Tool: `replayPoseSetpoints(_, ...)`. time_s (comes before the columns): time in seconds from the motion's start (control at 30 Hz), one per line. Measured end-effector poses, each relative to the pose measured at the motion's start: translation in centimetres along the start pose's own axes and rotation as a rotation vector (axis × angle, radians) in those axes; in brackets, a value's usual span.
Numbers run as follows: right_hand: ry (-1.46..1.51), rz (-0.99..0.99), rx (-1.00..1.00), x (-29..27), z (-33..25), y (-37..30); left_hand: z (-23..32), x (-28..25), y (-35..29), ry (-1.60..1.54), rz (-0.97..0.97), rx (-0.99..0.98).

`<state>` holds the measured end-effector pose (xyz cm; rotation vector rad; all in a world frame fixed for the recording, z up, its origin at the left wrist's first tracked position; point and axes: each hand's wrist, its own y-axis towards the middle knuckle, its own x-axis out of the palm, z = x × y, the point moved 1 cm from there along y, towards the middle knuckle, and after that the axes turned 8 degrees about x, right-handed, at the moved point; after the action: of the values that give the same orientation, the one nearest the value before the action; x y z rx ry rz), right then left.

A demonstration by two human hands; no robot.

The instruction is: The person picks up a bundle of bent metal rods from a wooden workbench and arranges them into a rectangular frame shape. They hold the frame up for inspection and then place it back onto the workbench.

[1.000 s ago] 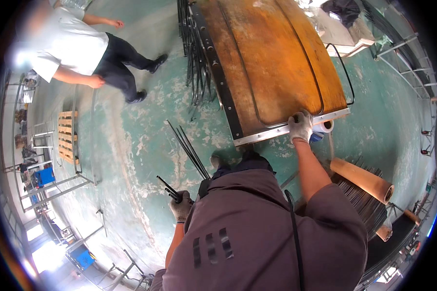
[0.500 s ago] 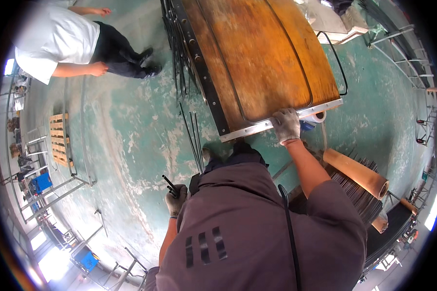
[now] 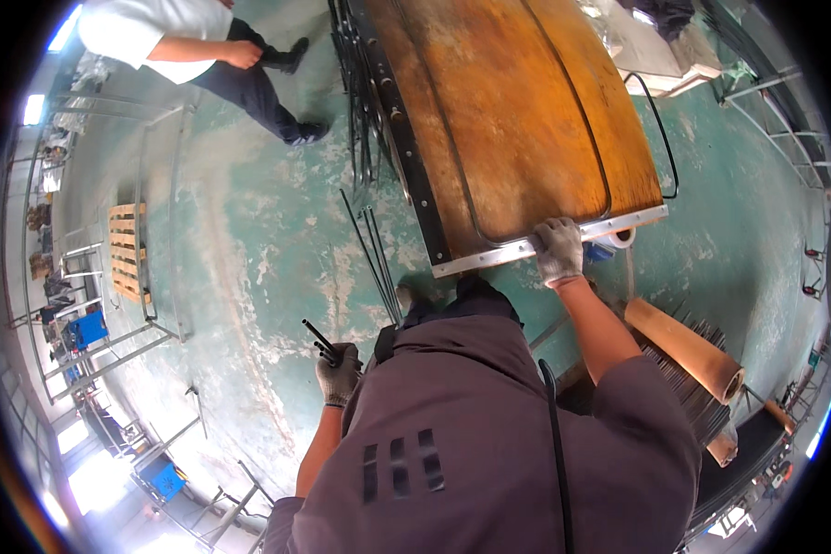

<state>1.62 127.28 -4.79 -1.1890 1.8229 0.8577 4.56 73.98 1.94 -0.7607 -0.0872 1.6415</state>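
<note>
Left hand [image 3: 340, 374]: in a grey-white knit glove, out to the left of the body, well apart from the tabletop; fingers wrapped tightly around several thin black rods [image 3: 315, 330], whose tips poke out above the fist.
Right hand [image 3: 558, 251]: in a matching glove, laid over the near edge of the tabletop, right of that edge's middle; fingers curled over the edge, though whether they pinch anything cannot be told.
Tabletop [image 3: 517, 138]: worn orange-brown wood, with a silver metal strip [image 3: 632, 218] along the near edge and a black perforated metal strip [image 3: 422, 189] along the left edge.
Bent rod: a long black U-shaped rod [image 3: 491, 242] lies on the tabletop, its curved end close to the near edge, beside the right hand.
Right edge: a second bent black rod [image 3: 667, 138] juts out past it.
Left edge: a bunch of dark rods [image 3: 358, 120] hangs alongside.
Near-left corner: more slim black rods [image 3: 374, 249] slant between it and the left hand.
Co-worker: a person in a white shirt [image 3: 129, 37] beyond the left edge.
</note>
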Motion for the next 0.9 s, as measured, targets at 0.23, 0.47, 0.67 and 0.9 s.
replayPoseSetpoints(0.23,0.026,0.007,-0.016,0.6,0.0,-0.1,2.1,0.7,-0.4,0.006,0.042,-0.026)
replayPoseSetpoints(0.47,0.022,-0.046,0.19,-1.1,1.6,1.6,1.0,0.6,-0.4,-0.037,0.085,-0.04)
replayPoseSetpoints(0.67,-0.418,0.113,0.768,-4.3,8.2,5.3,0.4,0.0,-0.2,-0.051,0.041,0.011)
replayPoseSetpoints(0.9,-0.26,0.123,0.268,-3.6,6.1,3.3,-0.1,-0.5,-0.4,0.012,0.021,0.031)
